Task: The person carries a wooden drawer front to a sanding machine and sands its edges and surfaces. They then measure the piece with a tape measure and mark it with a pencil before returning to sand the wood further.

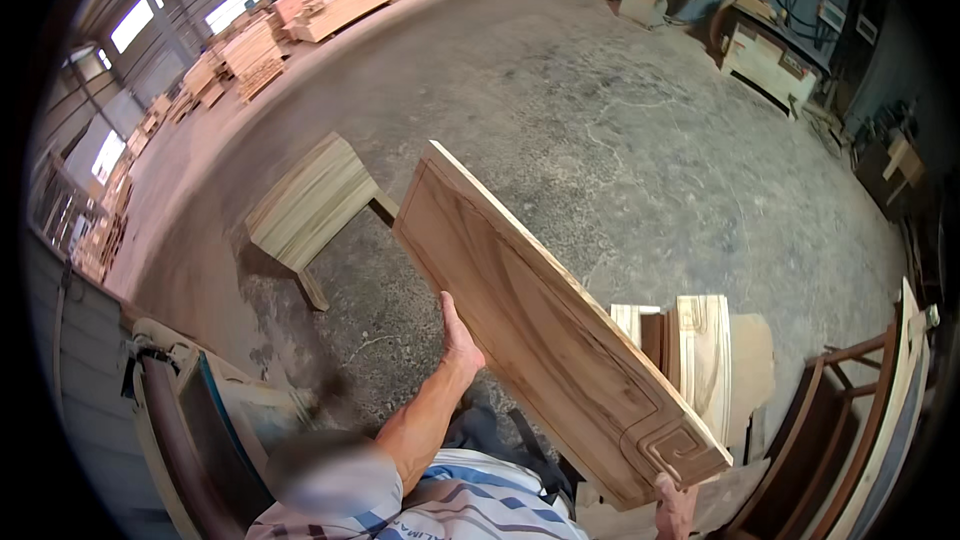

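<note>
A long wooden panel (545, 330) with a carved line border and a carved scroll at its lower right end slants across the middle of the view, held up off the floor. Its near long edge rests in my left hand (461, 342), the thumb lying along the edge and the fingers hidden beneath. At the lower right corner, by the scroll, my right hand (675, 508) grips the end of the panel; most of its fingers are out of sight.
A low wooden table (315, 202) stands beyond the panel at left. More carved boards (702, 340) are stacked at right, near a brown wooden frame (825, 420). Machines (770, 60) line the far right wall; lumber stacks (345, 5) lie far left on the concrete floor (640, 130).
</note>
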A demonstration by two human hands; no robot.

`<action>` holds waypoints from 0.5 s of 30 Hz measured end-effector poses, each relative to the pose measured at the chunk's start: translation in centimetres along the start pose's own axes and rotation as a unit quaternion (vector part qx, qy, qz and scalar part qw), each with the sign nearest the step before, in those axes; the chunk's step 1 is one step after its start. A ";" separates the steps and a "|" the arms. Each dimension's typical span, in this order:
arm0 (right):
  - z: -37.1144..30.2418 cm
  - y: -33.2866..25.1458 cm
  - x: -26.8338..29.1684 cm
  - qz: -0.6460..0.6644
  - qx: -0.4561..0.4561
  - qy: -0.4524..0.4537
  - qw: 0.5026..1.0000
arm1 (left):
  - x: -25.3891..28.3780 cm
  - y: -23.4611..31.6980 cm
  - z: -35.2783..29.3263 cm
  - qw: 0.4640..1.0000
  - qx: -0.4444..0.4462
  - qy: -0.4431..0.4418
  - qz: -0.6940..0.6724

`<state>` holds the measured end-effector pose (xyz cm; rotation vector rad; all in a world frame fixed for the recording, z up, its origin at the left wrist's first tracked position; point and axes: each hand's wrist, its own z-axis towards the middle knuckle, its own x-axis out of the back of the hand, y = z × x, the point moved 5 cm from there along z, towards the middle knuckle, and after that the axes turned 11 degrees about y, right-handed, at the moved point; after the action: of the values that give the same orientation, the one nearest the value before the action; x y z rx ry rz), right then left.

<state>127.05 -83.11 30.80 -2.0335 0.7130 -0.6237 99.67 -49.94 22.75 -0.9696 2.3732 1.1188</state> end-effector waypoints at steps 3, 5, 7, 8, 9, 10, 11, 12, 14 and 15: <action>1.6 -0.3 -2.3 0.190 0.058 0.069 0.978 | -0.1 2.2 0.2 0.999 -0.044 -0.001 -0.019; 3.6 2.2 -2.0 0.143 0.062 0.099 0.983 | 0.9 3.9 0.6 0.996 -0.083 0.009 -0.030; 4.3 1.7 -3.9 0.165 0.069 0.133 0.975 | 2.3 5.7 1.1 0.993 -0.097 0.008 -0.062; 4.2 1.6 -4.3 0.094 0.010 0.171 0.981 | 2.6 6.7 1.6 0.993 -0.099 0.006 -0.070; 4.3 0.8 -5.5 0.079 0.047 0.171 0.981 | 2.8 7.8 2.0 0.992 -0.100 0.000 -0.075; 4.5 0.1 -6.9 0.065 0.083 0.171 0.980 | 3.2 9.0 2.5 0.989 -0.123 0.009 -0.080; 4.6 -0.7 -8.3 0.051 0.119 0.171 0.977 | 3.7 10.2 2.9 0.986 -0.146 0.019 -0.085; 4.7 -1.9 -9.6 0.005 0.133 0.184 0.974 | 3.7 10.8 3.8 0.983 -0.160 0.025 -0.085; 5.0 -2.8 -12.4 0.055 0.107 0.152 0.981 | 6.1 12.9 5.7 0.979 -0.177 0.022 -0.104; 5.4 -3.3 -13.6 0.080 0.097 0.135 0.983 | 6.3 14.2 5.8 0.975 -0.186 0.019 -0.116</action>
<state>121.75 -69.22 28.77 -1.7113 0.9261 -0.8488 85.26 -41.70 23.23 -1.3619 2.0460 1.4901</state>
